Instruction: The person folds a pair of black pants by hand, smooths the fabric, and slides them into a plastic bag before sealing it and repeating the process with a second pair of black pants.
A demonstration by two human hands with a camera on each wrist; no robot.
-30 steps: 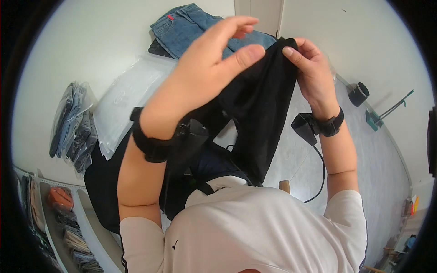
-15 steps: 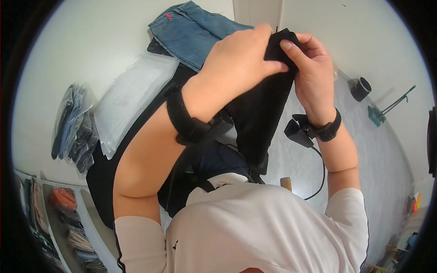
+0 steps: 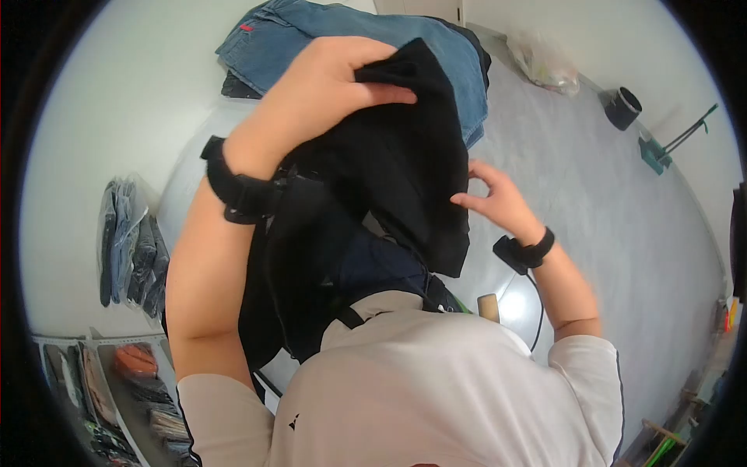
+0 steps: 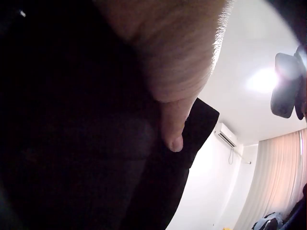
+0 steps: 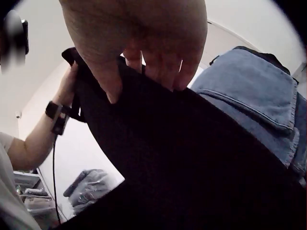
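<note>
**Black garment held up by left hand, right hand at its side edge**

Floor: grey, running off to the right of the person. Shelving at the lower left of the head view, packed with wrapped goods.

Black garment: raised in front of the person's body; cut hard to read, perhaps trousers. Long axis of the near panel runs from the left hand at the top down toward the person's lap, leaning slightly right.

Blue jeans lie beyond the garment, partly covered by it and the left arm. Bagged clothes sit well off to the left, above the shelving.

Left hand: grasping the garment's upper edge — thumb on the near face, the other fingers largely hidden by the cloth. The garment lies to the right of this hand and hangs below it.

Right hand: lower than the left and on the opposite side; the garment lies directly to its left. Thumb laps over the side edge, fingers reach toward the far face — thumb and fingers stand apart, no firm pinch visible. Judged nearer to the lower side edge; the left hand has the top corner.

Bin and dustpan: on the floor, well apart from both hands.
</note>
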